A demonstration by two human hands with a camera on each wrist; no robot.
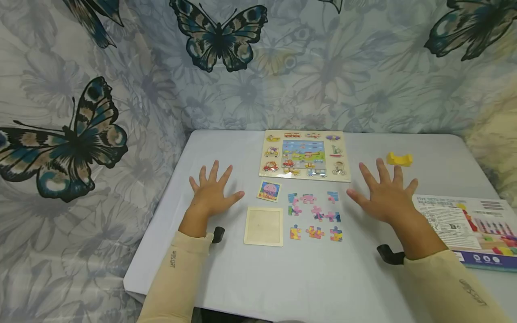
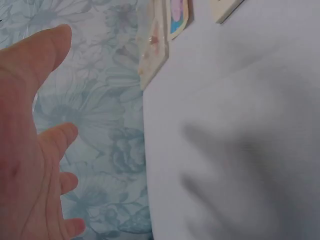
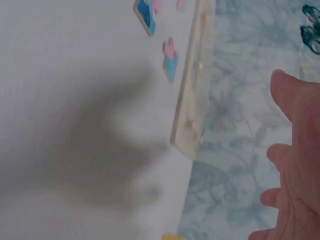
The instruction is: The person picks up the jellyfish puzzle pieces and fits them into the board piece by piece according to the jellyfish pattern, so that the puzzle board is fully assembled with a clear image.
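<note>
Fingers spread, my left hand (image 1: 210,193) hovers palm down over the left side of the table, holding nothing. Nearest to it are a small picture card (image 1: 269,191) with a pink figure and a shallow square wooden tray (image 1: 263,226). My right hand (image 1: 387,197), also spread and holding nothing, is over the right side. Between the hands lie several loose jigsaw pieces (image 1: 315,232) in rough rows, pink, blue and yellow. Both wrist views show the left hand (image 2: 25,150) and right hand (image 3: 302,155) raised, casting shadows on the white cloth.
A wooden vehicle puzzle board (image 1: 327,161) lies at the back of the white table (image 1: 226,278). Beyond the right fingertips sits a yellow block (image 1: 400,159). A printed box (image 1: 444,224) lies at the right, partly behind my right forearm. Butterfly-print fabric (image 1: 282,98) hangs behind.
</note>
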